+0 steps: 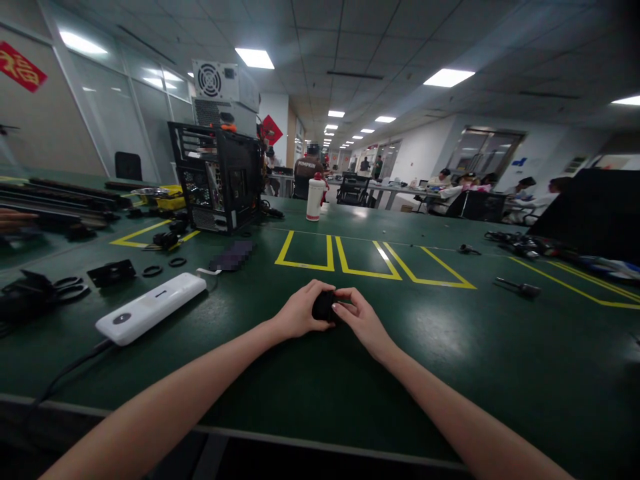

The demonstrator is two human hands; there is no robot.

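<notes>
Between my hands, just above or on the green table (280,387), is a small dark round part (323,307); its exact kind cannot be made out. My left hand (303,308) wraps round its left side, thumb below and fingers over the top. On the other side my right hand (361,319) pinches its right edge with thumb and fingertips. Both hands are closed on this one part, and the fingers hide much of it. Yellow tape outlines (305,268) lie on the table just beyond the hands.
To the left lie a white power strip (153,308), a phone (233,255), black rings (153,271) and black parts (37,297). An open computer case (225,177) and a white bottle (315,198) stand farther back. A screwdriver (520,287) lies right. Another person's hand (15,220) is at far left.
</notes>
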